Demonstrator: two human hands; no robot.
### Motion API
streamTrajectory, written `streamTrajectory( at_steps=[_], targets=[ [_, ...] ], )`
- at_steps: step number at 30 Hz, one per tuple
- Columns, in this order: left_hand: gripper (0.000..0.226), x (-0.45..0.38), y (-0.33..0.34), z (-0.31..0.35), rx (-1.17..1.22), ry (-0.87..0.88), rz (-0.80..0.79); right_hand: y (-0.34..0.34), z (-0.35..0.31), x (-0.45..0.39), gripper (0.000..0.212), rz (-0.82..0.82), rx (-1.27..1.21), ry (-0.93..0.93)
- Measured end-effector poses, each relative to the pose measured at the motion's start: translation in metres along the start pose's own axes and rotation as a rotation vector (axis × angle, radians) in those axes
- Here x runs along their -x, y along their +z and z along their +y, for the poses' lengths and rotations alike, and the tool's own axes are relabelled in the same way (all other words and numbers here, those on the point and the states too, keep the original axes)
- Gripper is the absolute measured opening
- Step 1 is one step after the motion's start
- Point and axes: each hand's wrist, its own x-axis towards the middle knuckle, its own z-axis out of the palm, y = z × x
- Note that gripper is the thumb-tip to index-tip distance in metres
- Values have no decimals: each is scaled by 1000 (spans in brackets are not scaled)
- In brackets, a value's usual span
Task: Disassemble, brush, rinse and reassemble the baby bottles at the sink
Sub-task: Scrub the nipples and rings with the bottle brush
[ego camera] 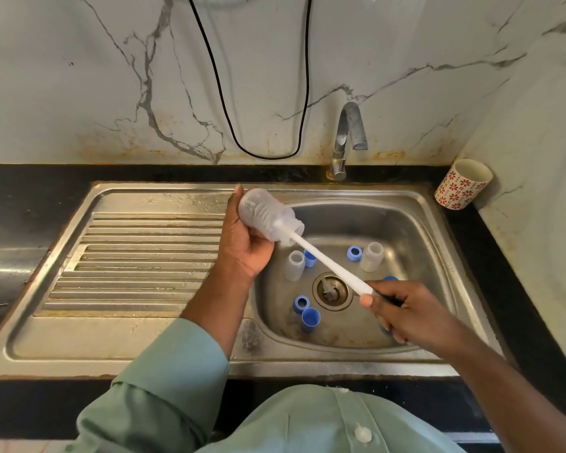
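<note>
Left hand (245,243) grips a clear baby bottle (267,215) over the far left edge of the sink (438,243), fingers curled round its body, the base pointing far-left and the open mouth facing near-right. Right hand (394,310) pinches the near end of a white bottle brush (329,261), thumb and fingers closed on the handle. The brush's long axis runs straight in line with the bottle, from the right hand up and left into the mouth, with the bristle head already inside the body; so the stroke to come is a push and pull along that one diagonal, and the right hand does the travelling while the left only steadies.

Down in the basin lie the loose parts. Two more clear bottles stand upright, one (294,264) just left of the drain (332,291), one (371,256) at the far right. Blue collars and caps are scattered around: one (354,253) beside the right bottle, one (309,258) partly behind the brush handle, two (306,310) near the drain on the near side. Another blue piece seems to sit behind the right hand, mostly hidden. No water runs from the tap (348,138). A patterned cup (463,184) stands on the counter at the far right.
</note>
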Motion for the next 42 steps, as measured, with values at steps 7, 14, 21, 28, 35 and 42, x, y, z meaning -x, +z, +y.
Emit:
streamTrajectory(
  at_steps=[7,14,21,28,35,42],
  targets=[
    [20,2,11,5,137,7,155,23,-12,0,32,-101,-87,214],
    [42,0,13,10,191,92,270,22,-32,-1,37,-62,182,193],
    [23,-3,29,16,288,134,177,23,-22,2,33,-218,-371,138],
    [27,-4,22,12,140,48,129,-26,-21,-12,39,-578,-271,319],
    [38,-4,27,9,87,65,177,-18,-23,-20,30,79,600,33],
    [42,-5,25,9,92,102,210,-5,-12,-4,49,232,549,-172]
  ],
)
